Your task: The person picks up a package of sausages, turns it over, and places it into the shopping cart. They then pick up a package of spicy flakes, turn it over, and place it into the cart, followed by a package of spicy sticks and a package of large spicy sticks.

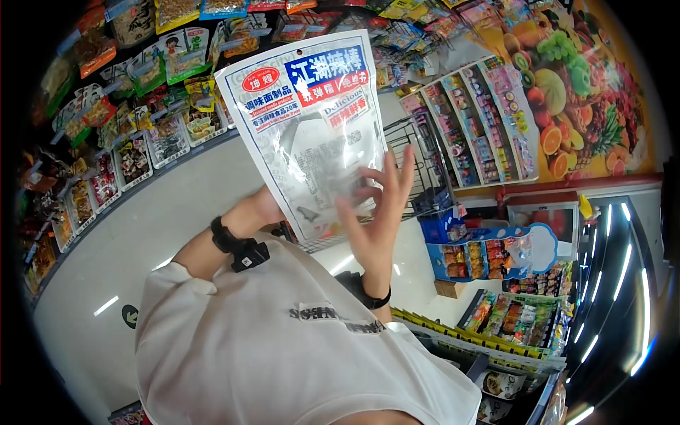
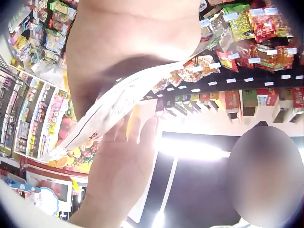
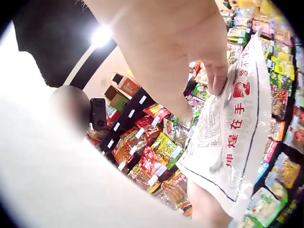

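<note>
A large, flat white snack bag (image 1: 319,134) with blue and red print and a see-through middle is held up in front of the chest. My left hand (image 1: 264,207) grips its lower left edge, its fingers hidden behind the bag. In the left wrist view this hand (image 2: 133,33) fills the top, with the bag (image 2: 118,102) slanting below it. My right hand (image 1: 379,219) is raised at the bag's lower right, fingers spread and partly blurred. From the right wrist, that hand (image 3: 166,42) appears above, its fingertips right at the upper edge of the bag (image 3: 228,128).
Shelves of packaged snacks (image 1: 170,134) curve along the left and back. A wire basket rack (image 1: 414,159) stands behind the right hand, near a slanted rack of small goods (image 1: 474,124). A blue display stand (image 1: 482,255) is at the right. Another person (image 2: 263,175) shows in the left wrist view.
</note>
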Demonstrator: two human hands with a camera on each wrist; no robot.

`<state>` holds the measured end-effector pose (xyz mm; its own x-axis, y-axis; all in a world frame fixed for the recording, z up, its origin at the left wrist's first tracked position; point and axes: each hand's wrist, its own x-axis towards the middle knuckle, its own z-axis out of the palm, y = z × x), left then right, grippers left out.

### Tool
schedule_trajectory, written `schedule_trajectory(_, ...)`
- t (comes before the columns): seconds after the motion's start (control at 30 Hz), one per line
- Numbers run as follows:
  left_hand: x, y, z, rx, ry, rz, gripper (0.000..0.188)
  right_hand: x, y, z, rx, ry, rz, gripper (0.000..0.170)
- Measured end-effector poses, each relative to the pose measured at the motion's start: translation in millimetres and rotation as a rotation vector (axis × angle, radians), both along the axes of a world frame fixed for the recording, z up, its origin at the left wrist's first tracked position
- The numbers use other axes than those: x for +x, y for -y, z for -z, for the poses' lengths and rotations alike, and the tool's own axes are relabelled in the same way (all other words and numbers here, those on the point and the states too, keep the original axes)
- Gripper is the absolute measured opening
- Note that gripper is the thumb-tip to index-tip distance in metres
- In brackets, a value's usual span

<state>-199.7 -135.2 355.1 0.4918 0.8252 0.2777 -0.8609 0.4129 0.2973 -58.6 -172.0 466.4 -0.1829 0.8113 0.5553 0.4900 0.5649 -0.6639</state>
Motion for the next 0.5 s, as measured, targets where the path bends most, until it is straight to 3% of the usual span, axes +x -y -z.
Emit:
schedule_trajectory(0.1, -8.6, 3.7, -5.3, 0.011, -0.086, -0.045, 0.065, 2.1, 3.7, 2.0, -0.043, 0.274, -0.091, 0.079)
schedule_trajectory(0.2, -17.6, 3.1, -20.4, 0.211, -0.657, -0.168, 0.064, -11.7, 8.2, 6.7, -0.154, 0.333, -0.126, 0.088)
schedule_trajectory(0.23, -14.9, 2.0, -21.9, 0.261, -0.733, -0.291, 0.057, -15.5, 9.5, 8.6, -0.179, 0.316, -0.103, 0.088)
schedule_trajectory(0.3, -9.2, 5.8, -41.4, 0.343, -0.652, -0.409, 0.055, -17.4, 8.2, 9.3, -0.16, 0.224, -0.085, 0.087)
schedule_trajectory(0.37, -6.8, 6.6, -55.5, 0.391, -0.585, -0.528, 0.059, -6.2, 10.2, 22.4, -0.15, 0.2, -0.058, 0.078)
schedule_trajectory(0.5, -10.0, -0.3, -53.2, 0.519, -0.801, -0.655, 0.06, -3.2, 13.3, 31.9, -0.145, -0.015, -0.023, 0.051)
